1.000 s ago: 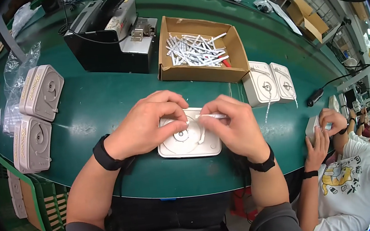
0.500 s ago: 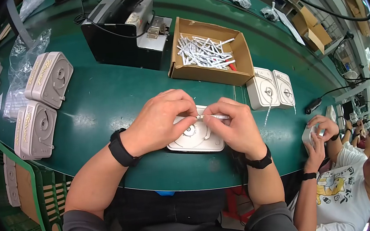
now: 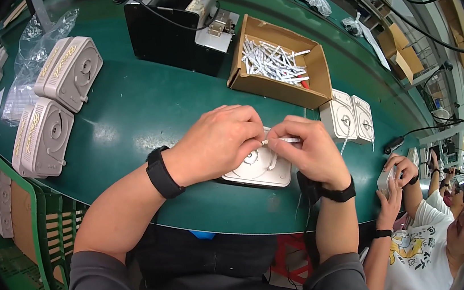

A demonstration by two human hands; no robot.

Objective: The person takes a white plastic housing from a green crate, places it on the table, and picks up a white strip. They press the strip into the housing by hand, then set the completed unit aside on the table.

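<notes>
A white rounded housing (image 3: pixel 258 172) with a round hub and a curved groove lies on the green table under my hands. My right hand (image 3: pixel 315 150) pinches a thin white strip (image 3: pixel 290 139) between thumb and fingers, just above the housing's far edge. My left hand (image 3: pixel 217 141) is closed too, its thumb and fingertips pressed together beside the strip's end. What those left fingertips grip is too small to make out. The two hands almost meet, and they cover the housing's far side and left part.
A cardboard box (image 3: pixel 281 96) of loose white strips stands beyond my hands, near a black machine (image 3: pixel 174 42). Similar housings stand at left (image 3: pixel 48 137) and right (image 3: pixel 338 114). A green crate (image 3: pixel 43 224) is at lower left. A co-worker (image 3: pixel 425 237) handles a white part on the right.
The view has shifted, so the table's things sit elsewhere in the picture. Both hands keep their pinch over the housing, with little visible change between them.
</notes>
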